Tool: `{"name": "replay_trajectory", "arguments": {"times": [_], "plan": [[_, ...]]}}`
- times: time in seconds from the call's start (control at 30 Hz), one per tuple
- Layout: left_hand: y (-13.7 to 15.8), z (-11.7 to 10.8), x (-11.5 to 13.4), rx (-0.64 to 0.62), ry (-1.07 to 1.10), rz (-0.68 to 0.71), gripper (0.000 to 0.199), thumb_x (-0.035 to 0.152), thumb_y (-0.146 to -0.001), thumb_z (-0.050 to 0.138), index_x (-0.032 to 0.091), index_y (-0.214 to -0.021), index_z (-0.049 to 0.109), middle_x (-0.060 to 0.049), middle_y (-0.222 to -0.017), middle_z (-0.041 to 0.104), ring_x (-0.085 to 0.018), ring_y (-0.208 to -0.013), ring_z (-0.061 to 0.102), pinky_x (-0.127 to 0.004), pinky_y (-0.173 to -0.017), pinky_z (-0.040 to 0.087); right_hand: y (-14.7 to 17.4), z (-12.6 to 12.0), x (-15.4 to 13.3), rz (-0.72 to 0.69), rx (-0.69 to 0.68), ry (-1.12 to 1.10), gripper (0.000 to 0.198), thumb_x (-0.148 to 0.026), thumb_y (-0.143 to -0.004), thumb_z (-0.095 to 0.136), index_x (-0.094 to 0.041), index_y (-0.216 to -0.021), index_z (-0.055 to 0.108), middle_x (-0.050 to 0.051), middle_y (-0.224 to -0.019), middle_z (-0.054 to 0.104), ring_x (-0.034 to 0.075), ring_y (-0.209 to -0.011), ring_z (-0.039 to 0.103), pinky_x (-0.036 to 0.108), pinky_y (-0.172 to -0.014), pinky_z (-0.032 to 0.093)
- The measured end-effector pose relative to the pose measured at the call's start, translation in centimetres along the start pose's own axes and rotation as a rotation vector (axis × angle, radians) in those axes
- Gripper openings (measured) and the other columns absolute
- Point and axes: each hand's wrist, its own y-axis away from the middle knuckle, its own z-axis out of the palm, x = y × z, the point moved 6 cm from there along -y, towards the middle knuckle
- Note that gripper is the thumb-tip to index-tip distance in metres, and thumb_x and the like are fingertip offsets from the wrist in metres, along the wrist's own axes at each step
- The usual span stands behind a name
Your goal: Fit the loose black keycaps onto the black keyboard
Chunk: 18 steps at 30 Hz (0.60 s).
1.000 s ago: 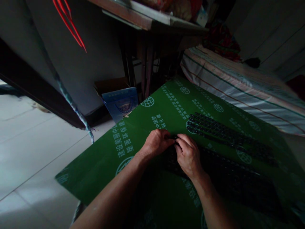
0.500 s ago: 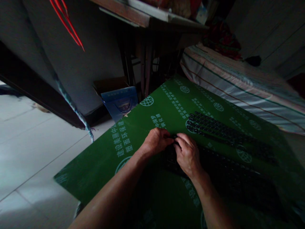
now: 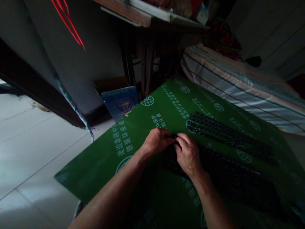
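A black keyboard base [image 3: 240,181] lies on a green printed board [image 3: 95,168], running from my hands toward the lower right, its details lost in shadow. At its left end, my left hand [image 3: 157,140] is closed, with fingertips pinched together over the far corner. My right hand [image 3: 188,152] meets it there, thumb and fingers bent in a pinch at the same spot. Whatever sits between the fingertips is small, dark and mostly hidden. Beyond the base, loose black keycaps [image 3: 214,127] are laid out in rows on the board.
A blue box [image 3: 122,103] stands on the floor past the board's left edge. A wooden table [image 3: 140,16] rises behind it. At right is a bed with a striped cover [image 3: 238,82]. Red cord [image 3: 69,24] and a wrapped pole [image 3: 73,106] hang or lean at left.
Both hands stay at the same corner of the keyboard base with almost no visible movement. The view shifts very slightly.
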Motion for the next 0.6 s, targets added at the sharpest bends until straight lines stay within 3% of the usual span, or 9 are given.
{"name": "replay_trajectory", "arguments": {"times": [0.6], "plan": [[-0.08,0.36,-0.22,-0.019,0.064,-0.026,0.017,0.026,-0.073,0.055,0.014,-0.075,0.067,0.0,-0.057,0.062,-0.01,-0.049,0.055,-0.019,-0.047,0.037,-0.04,0.0,0.18,0.019,-0.003,-0.04,0.018,-0.014,-0.084,0.05,-0.016,-0.098,0.06,0.013,-0.106,0.061,0.025,-0.101,0.056,0.043,-0.089,0.048]]}}
